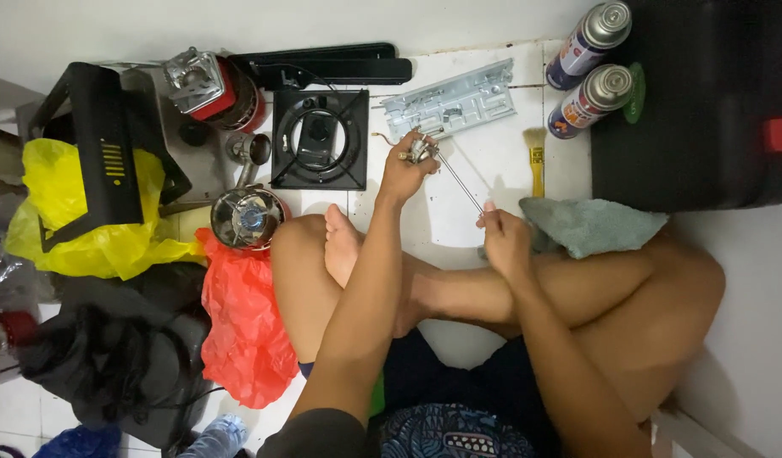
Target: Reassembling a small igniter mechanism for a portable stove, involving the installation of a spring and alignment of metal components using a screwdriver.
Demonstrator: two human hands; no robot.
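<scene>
Currently, person seated cross-legged on white tiled floor (pixel 493 161). Black case (pixel 705 102) lies well beyond the right-hand fingers; two gas canisters (pixel 590 64) stand beside it. Black burner plate (pixel 320 139) sits just outward of the left-hand fingers, grey metal bracket (pixel 450 103) just past them. Grey cloth (pixel 590 225) touches the right hand (pixel 504 240). Left hand (pixel 405 174): fingers clenched on a small metal valve fitting (pixel 420 151). Right-hand fingers pinch the near end of a thin metal rod (pixel 460 182) running from that fitting. Small brush (pixel 536 159) lies beyond the right hand.

Two labelled gas canisters (pixel 588 68) top right, white-blue-red.
</scene>
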